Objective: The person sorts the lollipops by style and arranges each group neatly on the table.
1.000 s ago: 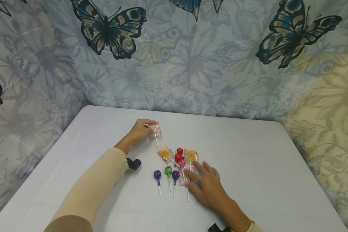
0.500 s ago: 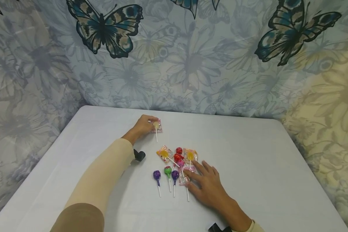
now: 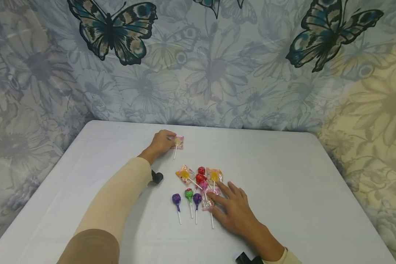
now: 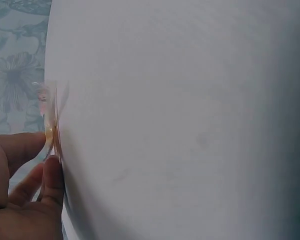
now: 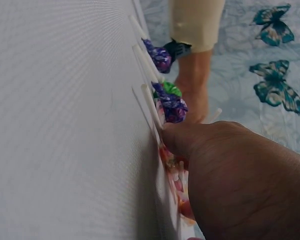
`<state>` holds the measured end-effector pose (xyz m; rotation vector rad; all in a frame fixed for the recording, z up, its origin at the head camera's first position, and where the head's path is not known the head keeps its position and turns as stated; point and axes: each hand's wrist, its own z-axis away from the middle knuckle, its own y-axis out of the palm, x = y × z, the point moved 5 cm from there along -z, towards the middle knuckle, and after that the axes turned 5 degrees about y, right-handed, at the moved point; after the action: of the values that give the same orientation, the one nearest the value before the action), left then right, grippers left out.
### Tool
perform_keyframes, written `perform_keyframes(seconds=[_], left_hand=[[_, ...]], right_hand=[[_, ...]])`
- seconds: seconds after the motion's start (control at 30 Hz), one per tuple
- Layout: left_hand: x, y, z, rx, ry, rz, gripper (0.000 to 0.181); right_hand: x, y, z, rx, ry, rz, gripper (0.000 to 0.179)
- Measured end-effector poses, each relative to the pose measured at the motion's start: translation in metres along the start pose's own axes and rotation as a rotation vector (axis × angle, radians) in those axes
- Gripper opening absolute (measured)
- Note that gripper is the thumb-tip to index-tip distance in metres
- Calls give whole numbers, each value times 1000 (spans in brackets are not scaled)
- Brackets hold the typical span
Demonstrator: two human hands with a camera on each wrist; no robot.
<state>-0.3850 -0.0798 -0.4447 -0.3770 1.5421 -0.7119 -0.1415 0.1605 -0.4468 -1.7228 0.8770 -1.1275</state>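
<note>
Lollipop (image 3: 177, 142) is far and slightly left of the cluster (image 3: 200, 178), pinched by left hand (image 3: 161, 142) at the wrapper (image 4: 50, 110), probably for a flatter grip, while right hand (image 3: 237, 212), loosely spread, touches the cluster's right edge on the table (image 3: 274, 168), seemingly to steady it.

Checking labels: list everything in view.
Held lollipop: 1, pale yellow, beyond others
Orange-wrapped lollipops: 2, yellow, cluster
Red lollipops: apparently 2, red, cluster
Pink lollipop: 1, pink, cluster
Pink-wrapped lollipop: 1, candy hidden, cluster
Purple lollipops: 2, purple, cluster's left
Green lollipop: 1, green, between purples
Table: 1, white, underneath
Backdrop: count unclear, mostly blue-grey, behind
Wrist devices: 2, black, wrists
Sleeves: 2, cream, arms
Left hand: 1, pinching held lollipop
Right hand: 1, at cluster
</note>
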Motion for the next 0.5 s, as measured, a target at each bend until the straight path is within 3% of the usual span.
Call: perform_keyframes(seconds=[0.13,0.5], left_hand=[[3,-3,4,-17,36,-16,37],[11,7,10,36,153,-13,40]], right_hand=[[2,-2,-2,-14,-20,-9,39],[0,0,-1,-22,-17,-20,41]])
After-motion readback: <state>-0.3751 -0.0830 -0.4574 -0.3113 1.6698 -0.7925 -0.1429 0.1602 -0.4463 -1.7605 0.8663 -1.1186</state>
